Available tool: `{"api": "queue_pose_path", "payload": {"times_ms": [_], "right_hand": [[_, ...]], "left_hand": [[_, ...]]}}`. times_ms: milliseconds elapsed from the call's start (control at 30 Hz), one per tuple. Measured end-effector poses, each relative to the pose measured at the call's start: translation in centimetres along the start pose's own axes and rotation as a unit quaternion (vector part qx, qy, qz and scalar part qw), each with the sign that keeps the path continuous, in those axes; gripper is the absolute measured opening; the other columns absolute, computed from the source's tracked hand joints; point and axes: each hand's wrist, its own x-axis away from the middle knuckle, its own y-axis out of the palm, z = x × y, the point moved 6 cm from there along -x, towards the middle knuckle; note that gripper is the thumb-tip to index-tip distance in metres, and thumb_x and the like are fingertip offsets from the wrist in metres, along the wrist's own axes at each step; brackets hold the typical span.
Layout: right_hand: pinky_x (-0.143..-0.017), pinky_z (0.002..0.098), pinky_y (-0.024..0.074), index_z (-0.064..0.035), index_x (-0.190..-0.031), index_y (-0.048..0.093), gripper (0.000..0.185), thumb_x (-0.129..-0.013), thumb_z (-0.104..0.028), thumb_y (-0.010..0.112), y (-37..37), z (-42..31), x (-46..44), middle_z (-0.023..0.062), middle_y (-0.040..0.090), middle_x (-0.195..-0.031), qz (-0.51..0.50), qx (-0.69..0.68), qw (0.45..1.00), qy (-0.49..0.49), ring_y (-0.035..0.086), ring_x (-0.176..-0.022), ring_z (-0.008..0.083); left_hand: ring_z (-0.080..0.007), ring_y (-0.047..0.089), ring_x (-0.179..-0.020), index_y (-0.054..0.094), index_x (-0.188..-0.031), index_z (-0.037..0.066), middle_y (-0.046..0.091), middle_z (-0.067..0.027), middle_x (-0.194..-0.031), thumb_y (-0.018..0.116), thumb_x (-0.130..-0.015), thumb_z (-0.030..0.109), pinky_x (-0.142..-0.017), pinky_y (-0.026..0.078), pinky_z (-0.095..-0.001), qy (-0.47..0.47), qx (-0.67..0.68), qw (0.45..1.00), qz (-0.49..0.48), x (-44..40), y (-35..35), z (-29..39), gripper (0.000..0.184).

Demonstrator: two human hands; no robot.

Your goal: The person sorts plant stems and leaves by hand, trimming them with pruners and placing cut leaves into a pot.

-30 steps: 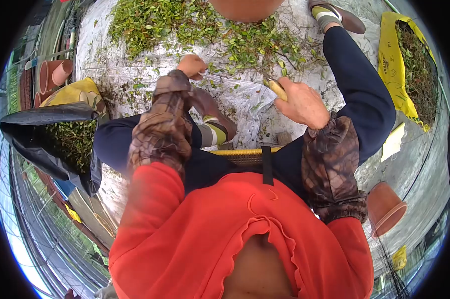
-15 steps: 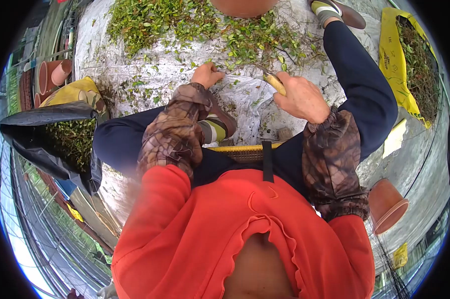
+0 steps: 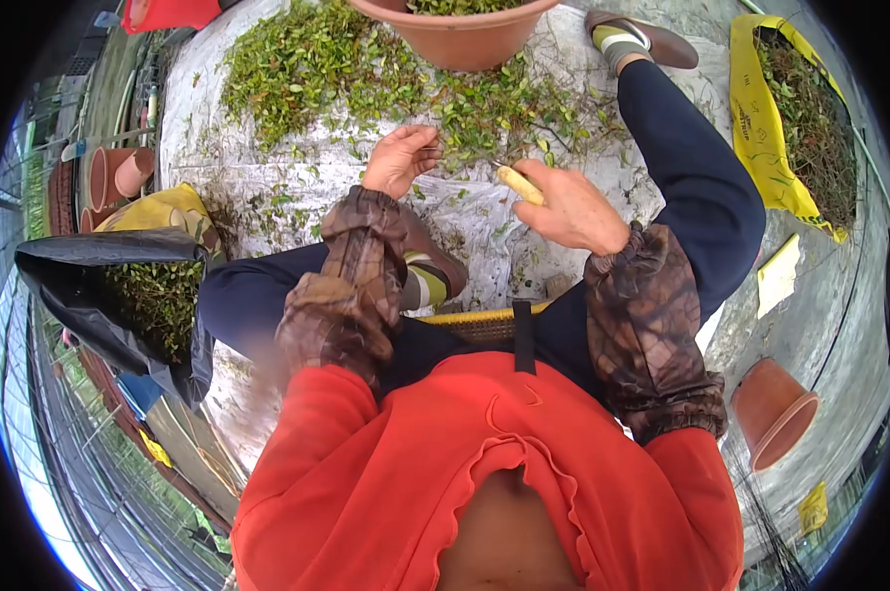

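the yellow-handled tool (image 3: 520, 185) sat in the right hand (image 3: 573, 209), whose fingers were closed around its handle, the tip pointing toward the near edge of the leafy cuttings (image 3: 312, 69). the left hand (image 3: 399, 164) was just beside those cuttings, fingers loosely curled and partly closed; whether it pinched a stem could not be told. the cuttings lay spread over a white sheet (image 3: 258, 172), and a large brown pot (image 3: 470, 41) with greenery inside stood at their far side. a black bag (image 3: 81, 281) of leaves gaped beside the left knee; a yellow sack (image 3: 760, 128) of stems lay beyond the right leg, and a smaller pot (image 3: 772, 409) was near the right elbow.
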Motion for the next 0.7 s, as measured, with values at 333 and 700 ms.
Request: {"api": "queue_pose_path", "payload": {"times_ms": [333,700], "right_hand": [[-0.071,0.0296,0.0455,0.0023,-0.124,0.05,0.053,-0.078,-0.02,0.065,-2.1,-1.9,1.0,0.0118,0.061,-0.094,0.032,-0.213,0.976,-0.034,0.055,-0.079,0.0161],[-0.06,0.0271,0.0436,0.0011,-0.123,0.051,0.048,-0.08,-0.016,0.063,-4.7,-4.7,0.0,0.0052,0.059,-0.084,0.173,-0.263,0.946,-0.076,0.052,-0.067,0.0104]], "left_hand": [[-0.018,0.062,-0.073,0.061,-0.098,0.002,0.065,-0.0074,-0.084,0.068,-0.085,0.011,-0.065,0.051,-0.0282,0.128,0.076,0.989,0.003,3.6,4.0,8.2,0.017],[-0.0157,0.061,-0.074,0.063,-0.099,0.0,0.065,-0.0065,-0.084,0.069,-0.083,0.008,-0.065,0.052,-0.0268,0.238,0.217,0.947,0.003,4.2,10.2,10.3,0.018]]}}
